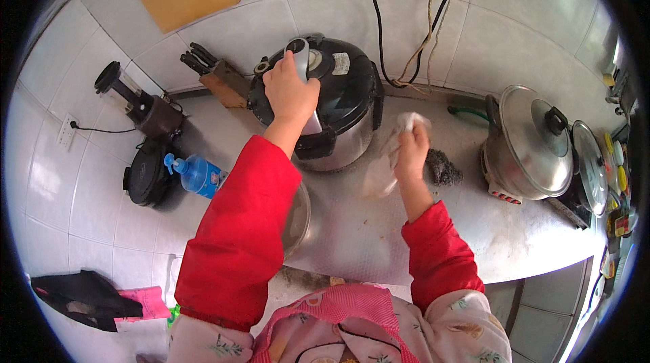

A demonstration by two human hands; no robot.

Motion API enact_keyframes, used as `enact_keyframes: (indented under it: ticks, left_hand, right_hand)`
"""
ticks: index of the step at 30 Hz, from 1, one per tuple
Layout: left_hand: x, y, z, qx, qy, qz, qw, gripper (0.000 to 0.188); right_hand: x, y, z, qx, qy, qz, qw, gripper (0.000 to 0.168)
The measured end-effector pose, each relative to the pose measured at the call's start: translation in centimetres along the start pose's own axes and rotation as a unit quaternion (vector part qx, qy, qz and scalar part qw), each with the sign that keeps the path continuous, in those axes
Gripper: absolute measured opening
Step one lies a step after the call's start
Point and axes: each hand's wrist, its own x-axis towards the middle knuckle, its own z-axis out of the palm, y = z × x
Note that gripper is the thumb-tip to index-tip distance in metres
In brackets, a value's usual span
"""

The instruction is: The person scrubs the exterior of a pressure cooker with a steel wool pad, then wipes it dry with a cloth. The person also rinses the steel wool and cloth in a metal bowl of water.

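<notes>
My left hand [291, 89] grips the silver handle on the black lid of an electric pressure cooker [350, 94]. The cooker stands upright against the tiled wall, its metal body resting on the steel counter. To its right, my right hand [412, 152] clutches a pale cloth [381, 172] that is blurred and hangs down near the counter. Just beside that hand lies a dark scouring pad [444, 167]. Below the cooker, a basin [300, 218] is partly hidden under my left sleeve.
Left of the cooker are a knife block [226, 83], a blender [155, 114], a black appliance [149, 175] and a blue pump bottle [199, 175]. A lidded steel pot [533, 144] stands at right. Cords [376, 12] hang on the wall. Crumbs dot the steel counter [350, 236].
</notes>
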Motion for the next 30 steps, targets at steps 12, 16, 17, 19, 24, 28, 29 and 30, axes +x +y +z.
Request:
enact_keyframes:
  ticks: [12,16,17,19,24,28,29,30]
  left_hand:
    - [-0.3,1.1,-0.8,-0.012,-0.015,-0.028,0.999,0.081]
    - [-0.7,1.0,-0.7,-0.013,-0.009,-0.028,0.999,0.081]
    - [-0.6,1.2,-0.5,-0.015,-0.011,-0.026,0.999,0.081]
    - [-0.6,1.2,-0.6,-0.018,-0.016,-0.033,0.999,0.078]
    - [-1.0,0.6,-0.6,-0.002,-0.002,-0.039,0.999,0.076]
    - [-0.7,1.2,-0.9,0.012,0.000,-0.034,0.999,0.074]
    - [-0.6,1.6,-0.6,0.003,-0.003,-0.036,0.999,0.074]
    - [-0.6,1.7,-0.8,0.002,-0.004,-0.042,0.999,0.074]
  right_hand:
    - [12.0,-7.8,21.5,-0.635,-0.335,-0.308,0.624,0.045]
    - [16.6,-5.7,20.7,-0.486,-0.413,-0.333,0.695,0.047]
    - [17.6,-5.4,19.8,-0.517,-0.387,-0.330,0.688,0.044]
    - [17.1,-6.7,19.1,-0.572,-0.342,-0.324,0.672,0.040]
    - [12.0,-5.9,14.2,-0.418,-0.314,-0.378,0.764,0.023]
    - [4.7,-2.9,9.4,-0.410,-0.228,-0.460,0.754,0.048]
    - [2.6,-2.8,8.5,-0.378,-0.232,-0.447,0.777,0.061]
    - [0.0,-2.5,8.2,-0.364,-0.189,-0.469,0.782,0.065]
